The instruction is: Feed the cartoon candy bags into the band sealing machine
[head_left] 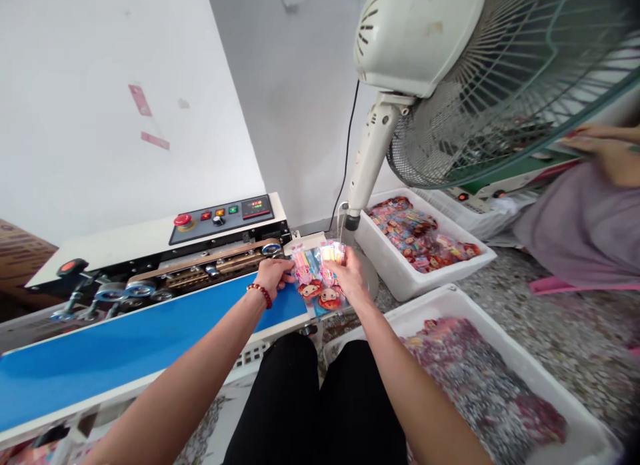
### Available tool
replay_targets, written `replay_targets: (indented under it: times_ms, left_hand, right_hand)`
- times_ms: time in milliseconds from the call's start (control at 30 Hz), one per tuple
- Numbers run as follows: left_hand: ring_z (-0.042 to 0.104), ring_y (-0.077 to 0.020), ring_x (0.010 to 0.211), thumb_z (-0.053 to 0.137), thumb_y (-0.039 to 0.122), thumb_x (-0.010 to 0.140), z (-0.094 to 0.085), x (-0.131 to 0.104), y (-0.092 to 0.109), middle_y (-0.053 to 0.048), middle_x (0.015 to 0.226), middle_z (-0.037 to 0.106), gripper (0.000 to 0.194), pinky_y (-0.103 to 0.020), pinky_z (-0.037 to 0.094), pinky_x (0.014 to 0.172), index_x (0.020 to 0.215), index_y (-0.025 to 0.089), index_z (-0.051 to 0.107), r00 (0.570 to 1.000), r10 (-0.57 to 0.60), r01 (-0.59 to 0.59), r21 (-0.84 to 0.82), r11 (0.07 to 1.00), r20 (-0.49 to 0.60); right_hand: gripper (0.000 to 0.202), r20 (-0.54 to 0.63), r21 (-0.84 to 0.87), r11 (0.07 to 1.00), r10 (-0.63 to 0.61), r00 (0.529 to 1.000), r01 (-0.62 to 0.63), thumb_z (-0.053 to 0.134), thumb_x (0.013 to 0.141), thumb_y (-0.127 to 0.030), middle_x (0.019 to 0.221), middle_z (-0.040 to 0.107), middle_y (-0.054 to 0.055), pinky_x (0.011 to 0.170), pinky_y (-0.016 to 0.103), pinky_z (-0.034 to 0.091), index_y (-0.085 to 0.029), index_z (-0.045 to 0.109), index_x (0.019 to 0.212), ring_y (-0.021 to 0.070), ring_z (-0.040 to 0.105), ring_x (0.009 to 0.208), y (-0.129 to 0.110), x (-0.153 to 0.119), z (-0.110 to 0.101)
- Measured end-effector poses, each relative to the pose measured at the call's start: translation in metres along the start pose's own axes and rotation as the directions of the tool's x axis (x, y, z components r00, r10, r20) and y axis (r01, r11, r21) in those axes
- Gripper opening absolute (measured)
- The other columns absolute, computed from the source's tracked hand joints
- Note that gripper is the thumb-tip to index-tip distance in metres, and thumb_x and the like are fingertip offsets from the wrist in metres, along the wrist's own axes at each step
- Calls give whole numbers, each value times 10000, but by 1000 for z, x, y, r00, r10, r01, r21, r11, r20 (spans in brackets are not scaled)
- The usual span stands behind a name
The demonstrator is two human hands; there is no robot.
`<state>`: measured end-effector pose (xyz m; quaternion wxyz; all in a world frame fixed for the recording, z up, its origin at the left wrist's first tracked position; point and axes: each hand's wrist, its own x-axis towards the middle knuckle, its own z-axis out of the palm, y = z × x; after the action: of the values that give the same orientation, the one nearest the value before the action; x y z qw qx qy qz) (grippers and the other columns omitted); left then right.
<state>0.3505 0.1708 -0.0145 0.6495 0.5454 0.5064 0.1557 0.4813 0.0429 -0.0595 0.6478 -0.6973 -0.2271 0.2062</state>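
- Two printed packets, the nearer one [331, 297] overlapping the farther one [306, 271], lie over the right end of the blue belt [145, 341], seemingly spread there so their flat faces stay level.
- The right hand [349, 276] pinches the nearer packet, thumb across its face, probably to keep the slippery film from sliding.
- The left hand [273, 277], wearing a beaded bracelet [261, 293], has its fingers drawn close together at the farther packet's edge; whether they grip or merely steady it cannot be told.
- Both packets are glossy, clear film over pastel sticks and round, red-haired cartoon heads.
- The belt is smooth and matte; behind it, the machine's control panel [223, 219] tilts toward the person, likely for easy reach, with a domed red button [183, 221].
- White, thick-walled crates, a far one [400, 288] and a near one [537, 365], hold crinkled packets beside the right arm, presumably for convenience.
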Motion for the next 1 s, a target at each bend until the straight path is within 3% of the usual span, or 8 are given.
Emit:
replay_targets:
  times_ms: [267,500,567,633,700,767,833,1000]
  left_hand:
    - [491,-59,381,746,125,716,-22,7,7,-2,546,584,219,-176,183,357,600,130,560,996,-36,40,38,999,-82]
    - [549,-129,444,737,316,707,-98,-7,-11,-65,662,665,225,-230,289,392,767,112,664,985,84,-40,273,961,-151]
    - [624,-175,545,712,396,733,-116,-19,-23,-115,904,724,370,-265,375,438,982,123,693,941,233,-103,450,887,-245]
    - [673,-209,696,686,455,771,-122,-35,-35,-140,1154,691,498,-301,462,530,1189,184,666,819,470,-170,643,747,-329]
    - [671,-218,778,645,490,812,-112,-47,-42,-126,1196,673,475,-320,505,611,1205,227,672,738,619,-266,728,632,-267]
    - [654,-202,720,593,516,845,-88,-52,-43,-97,1048,716,404,-310,512,610,1086,213,711,809,577,-383,644,662,-111]
    - [616,-165,582,572,532,856,-56,-47,-39,-64,891,735,404,-285,489,543,1019,192,718,900,432,-407,459,790,54]
    - [463,-98,372,670,407,809,0,-21,-22,17,509,578,244,-222,300,400,795,164,685,946,291,-313,173,934,140]
  right_hand:
    - [311,19,-9,1000,20,1000,-20,709,633,-407,771,666,-37,624,291,481,-259,564,866,192,606,677,-5,-4,1]
    - [312,53,21,1000,13,999,-14,713,636,-406,773,662,-27,607,297,501,-262,565,870,194,601,670,6,0,4]
    - [323,78,79,996,31,996,-37,721,621,-401,769,658,-30,595,296,502,-261,566,868,188,597,653,4,1,4]
    - [347,116,146,987,43,992,-60,738,606,-401,775,659,-33,590,294,509,-261,566,873,183,600,646,2,1,4]
    - [374,163,190,978,52,985,-84,755,600,-397,794,671,-35,605,297,526,-261,570,895,182,614,658,-1,1,5]
    - [400,207,197,976,52,977,-94,768,598,-387,822,690,-35,633,301,543,-264,580,929,188,635,692,-4,-1,7]
    - [407,245,191,977,43,968,-92,769,604,-380,854,705,-30,660,303,550,-262,588,949,193,652,729,-8,-2,11]
    - [408,235,158,985,35,971,-73,778,603,-390,851,702,-28,680,297,540,-244,574,925,186,652,743,-13,-3,15]
